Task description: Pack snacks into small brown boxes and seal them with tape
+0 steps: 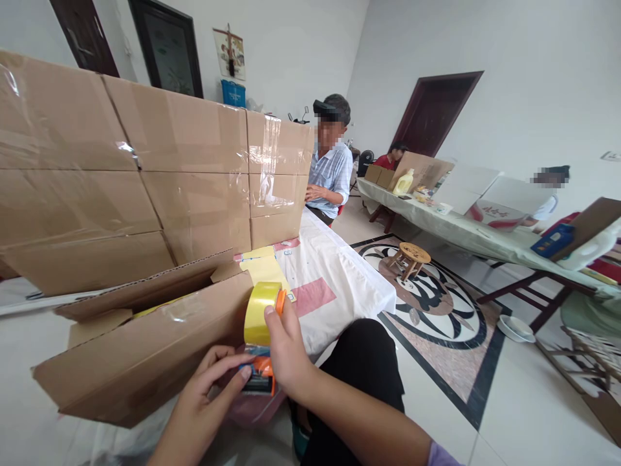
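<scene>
My right hand grips an orange tape dispenser that carries a wide roll of yellowish packing tape. My left hand is at the dispenser's lower end, its thumb and index finger pinched together there. Between those fingertips, blue and orange parts and a piece of tape film show only in part. Just left of both hands lies a long cardboard box with its top flaps raised. Something yellow shows inside its narrow opening.
Stacked, taped cartons form a wall behind the box. A white cloth with red and yellow patches covers the table. A person sits past the cartons. To the right stand a wooden stool and another long table with bottles and boxes.
</scene>
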A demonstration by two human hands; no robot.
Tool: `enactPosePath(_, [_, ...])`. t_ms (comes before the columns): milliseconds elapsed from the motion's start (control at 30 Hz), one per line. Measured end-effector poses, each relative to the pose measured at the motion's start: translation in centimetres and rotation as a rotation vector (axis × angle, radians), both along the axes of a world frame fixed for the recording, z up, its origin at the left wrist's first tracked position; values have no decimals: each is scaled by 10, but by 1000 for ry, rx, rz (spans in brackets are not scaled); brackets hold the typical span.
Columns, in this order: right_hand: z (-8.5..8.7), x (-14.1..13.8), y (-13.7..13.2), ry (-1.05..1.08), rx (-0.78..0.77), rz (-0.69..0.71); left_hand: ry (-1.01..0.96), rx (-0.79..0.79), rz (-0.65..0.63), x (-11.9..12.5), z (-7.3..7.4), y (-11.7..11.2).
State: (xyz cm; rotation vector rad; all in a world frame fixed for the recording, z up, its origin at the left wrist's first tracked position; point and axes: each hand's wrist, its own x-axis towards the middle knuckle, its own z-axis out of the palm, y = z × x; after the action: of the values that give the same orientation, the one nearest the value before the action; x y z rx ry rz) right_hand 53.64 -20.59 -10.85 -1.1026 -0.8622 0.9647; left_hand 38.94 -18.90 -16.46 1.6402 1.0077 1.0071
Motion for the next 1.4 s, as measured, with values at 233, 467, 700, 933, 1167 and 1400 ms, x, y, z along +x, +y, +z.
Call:
enactPosePath(233, [-7, 2, 2, -196, 20, -90, -163, -185, 40, 0, 21, -8])
enactPosePath(467, [-9, 2, 8, -258, 73, -114, -127, -81, 99, -1, 32, -10])
enactPosePath(700, [-9, 12, 13, -431, 243, -101, -96, -242, 37, -9, 50, -10])
enactPosePath(933, [-12, 14, 20, -434, 194, -202, -40, -430, -111, -7, 42, -14])
enactPosePath(1167, [-21, 9, 29, -311, 59, -218, -53, -483, -128, -2, 54, -17])
enactPosePath(1400, [-30, 15, 25, -265, 131, -268, -13, -567, -65, 3, 62, -30])
